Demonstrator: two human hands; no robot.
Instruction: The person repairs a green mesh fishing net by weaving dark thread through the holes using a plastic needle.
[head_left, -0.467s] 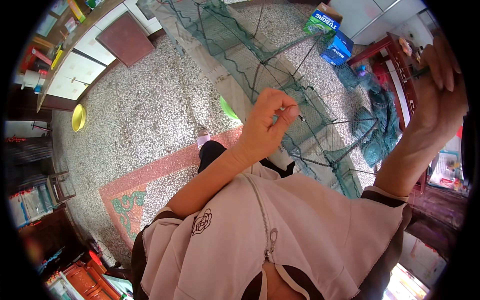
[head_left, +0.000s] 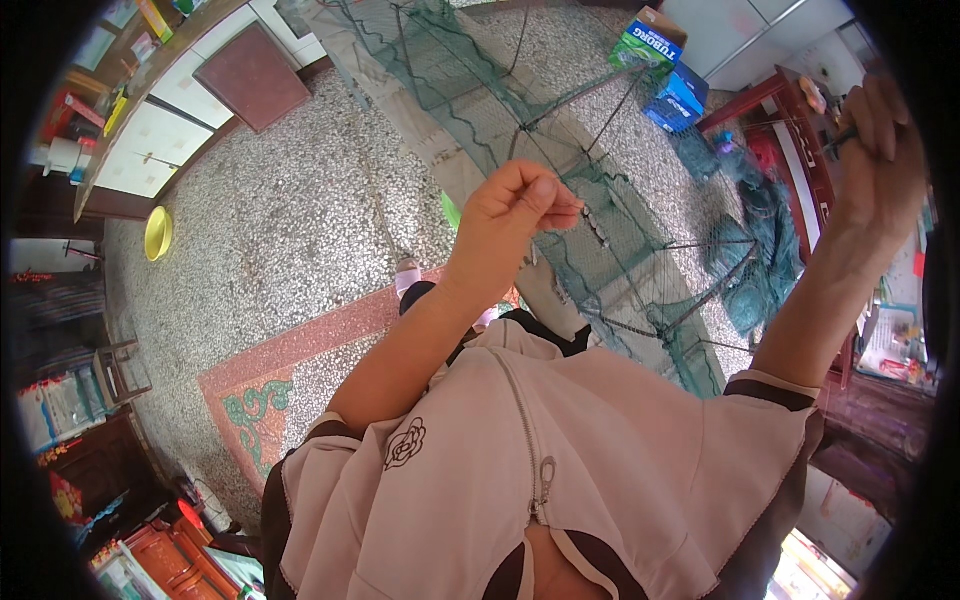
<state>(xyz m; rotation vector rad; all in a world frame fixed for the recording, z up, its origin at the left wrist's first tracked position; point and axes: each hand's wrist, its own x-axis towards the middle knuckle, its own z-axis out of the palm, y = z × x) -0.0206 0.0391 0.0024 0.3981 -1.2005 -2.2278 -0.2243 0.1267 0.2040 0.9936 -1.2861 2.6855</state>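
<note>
Green netting stretches across a speckled floor, hands well apart.
The left hand pinches above it, on what I cannot tell; the right hand curls round a dark slim thing. Floor spreads left to white cabinets, right toward a blue box.

Left forearm angles up and right in front of the torso, left hand pinching with thumb against index fingertip. Right forearm reaches up, well out to the right; right hand sits high near the view's edge, fingers curled, well apart from the left.
</note>
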